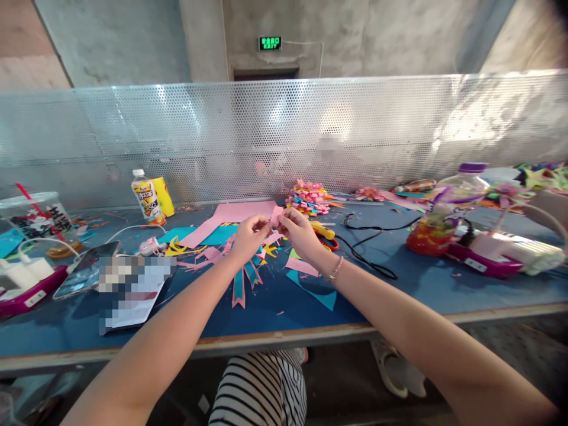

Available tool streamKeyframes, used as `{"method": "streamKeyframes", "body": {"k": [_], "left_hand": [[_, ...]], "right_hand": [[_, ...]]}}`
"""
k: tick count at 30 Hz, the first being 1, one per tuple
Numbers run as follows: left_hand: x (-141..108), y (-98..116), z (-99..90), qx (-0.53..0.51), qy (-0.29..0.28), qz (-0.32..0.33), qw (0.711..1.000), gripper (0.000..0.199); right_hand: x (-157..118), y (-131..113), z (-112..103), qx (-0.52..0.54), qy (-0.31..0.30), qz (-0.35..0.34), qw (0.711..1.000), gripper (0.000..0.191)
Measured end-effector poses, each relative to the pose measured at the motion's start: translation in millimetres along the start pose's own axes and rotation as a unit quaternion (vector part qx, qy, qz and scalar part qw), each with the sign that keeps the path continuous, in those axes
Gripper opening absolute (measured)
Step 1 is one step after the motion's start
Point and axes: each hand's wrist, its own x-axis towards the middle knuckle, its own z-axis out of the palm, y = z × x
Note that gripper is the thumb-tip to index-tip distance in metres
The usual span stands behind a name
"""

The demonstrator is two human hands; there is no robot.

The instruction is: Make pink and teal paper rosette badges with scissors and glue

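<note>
My left hand (251,238) and my right hand (298,229) meet above the middle of the blue table. Between their pinched fingertips they hold a small pink paper piece (277,215). Under them lies a pink and blue paper ribbon shape (239,287) with notched tails, partly hidden by my left hand. A larger pink sheet (235,214) and blue paper (213,235) are behind my left hand. Yellow-handled scissors (323,231) rest beside my right hand, and a blue paper scrap (313,290) lies nearer the front edge.
A pile of paper flowers (308,198) stands at the back. On the left are a bottle (147,198), a cup (39,219), a phone (86,269) and a blurred-out flat item. To the right are a black cable (370,263), a large bottle (437,228) and a magenta device (483,260).
</note>
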Motion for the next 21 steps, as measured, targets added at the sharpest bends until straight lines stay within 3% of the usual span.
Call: {"method": "streamKeyframes", "body": {"k": [21], "left_hand": [[-1.2,1.2,1.5,0.012,-0.007,0.01,1.0,0.023]], "right_hand": [[-1.5,-5.0,0.5,0.072,-0.005,0.019,0.997,0.023]]}}
